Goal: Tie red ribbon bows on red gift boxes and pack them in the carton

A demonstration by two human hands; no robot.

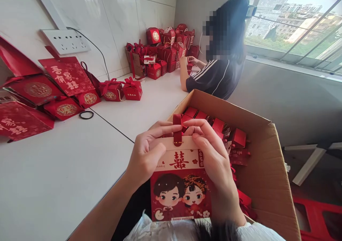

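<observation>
Both hands hold a flat red and cream gift box [180, 184] printed with a cartoon couple, upright and close to the body. The left hand [145, 153] is clamped on the box's upper left edge, thumb across the cream front and fingers curled behind the top. The right hand [213, 159] grips the upper right edge, its fingertips [196, 125] meeting those of the left at the red ribbon tab [177, 129] that stands up from the middle of the top. Just beyond the right hand is an open cardboard carton [267, 169] with small red boxes [217, 125] packed inside. To the left of the left hand lies a white table [53, 173], with flat red bags [53, 88] and two ribboned red boxes [123, 89] further out, and a black hair tie [86, 115] near them. Far ahead of both hands, another person [219, 66] sits at the table beside a pile of red boxes [165, 48]
</observation>
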